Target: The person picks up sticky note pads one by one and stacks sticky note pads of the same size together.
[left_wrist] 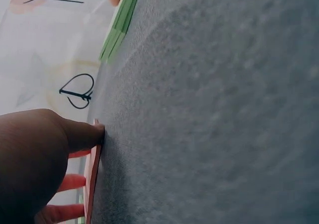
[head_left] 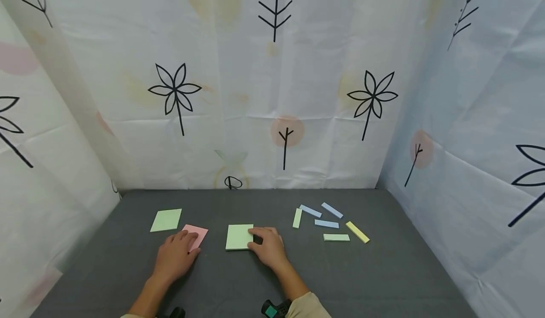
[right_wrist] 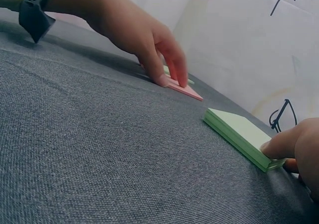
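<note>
My left hand [head_left: 173,255] holds a thin pink square [head_left: 200,236] on the left of the table, fingers across its top and thumb at its near edge. In the left wrist view the thumb and fingertips sit on opposite sides of the pink square [left_wrist: 91,176]. To the right, my right hand [head_left: 270,248] grips the right edge of a pale green square stack [head_left: 238,237] between thumb and fingers. Several layers show along the side of that green stack [right_wrist: 237,137] in the right wrist view, and it lies flat on the cloth.
Another pale green square [head_left: 166,220] lies behind my left hand. Farther right are scattered small strips: blue [head_left: 327,224], green [head_left: 336,237] and yellow [head_left: 357,232]. Dark grey cloth covers the table [head_left: 362,280], and printed white curtains [head_left: 255,95] enclose its back and sides.
</note>
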Tool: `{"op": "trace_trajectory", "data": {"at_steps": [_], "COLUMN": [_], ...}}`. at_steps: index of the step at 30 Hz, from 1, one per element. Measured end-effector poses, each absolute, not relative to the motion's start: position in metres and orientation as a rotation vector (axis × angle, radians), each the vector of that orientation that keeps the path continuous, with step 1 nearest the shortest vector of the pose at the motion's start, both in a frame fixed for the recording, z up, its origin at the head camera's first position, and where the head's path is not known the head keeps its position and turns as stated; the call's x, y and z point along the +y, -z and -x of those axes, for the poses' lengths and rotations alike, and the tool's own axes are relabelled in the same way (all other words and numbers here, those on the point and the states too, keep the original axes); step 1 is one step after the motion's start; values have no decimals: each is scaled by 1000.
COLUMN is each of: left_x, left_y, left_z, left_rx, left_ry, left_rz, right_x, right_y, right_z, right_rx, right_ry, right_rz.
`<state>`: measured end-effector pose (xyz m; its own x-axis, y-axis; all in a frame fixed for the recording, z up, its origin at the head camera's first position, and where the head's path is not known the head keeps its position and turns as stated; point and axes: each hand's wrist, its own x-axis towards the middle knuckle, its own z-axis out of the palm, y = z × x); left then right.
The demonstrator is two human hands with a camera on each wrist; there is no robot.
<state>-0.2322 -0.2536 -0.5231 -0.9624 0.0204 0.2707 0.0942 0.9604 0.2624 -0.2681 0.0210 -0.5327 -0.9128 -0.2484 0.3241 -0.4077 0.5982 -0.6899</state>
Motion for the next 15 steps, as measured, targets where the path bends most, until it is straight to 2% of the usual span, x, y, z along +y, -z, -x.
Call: {"op": "trace_trajectory", "data": {"at_steps": [9,15], "left_x": [-256,-263], "left_y": [520,518], "left_z": [246,254], "left_rx": [-2841,-2853], "left_ry": [407,491], "left_rz": [180,338], "right_x": [22,21], "right_y": [533,535], "right_z": [269,270], "right_rx": [-2620,-2620], "right_ry": [-1182,-1200], "right_rz": [-573,-569]}}
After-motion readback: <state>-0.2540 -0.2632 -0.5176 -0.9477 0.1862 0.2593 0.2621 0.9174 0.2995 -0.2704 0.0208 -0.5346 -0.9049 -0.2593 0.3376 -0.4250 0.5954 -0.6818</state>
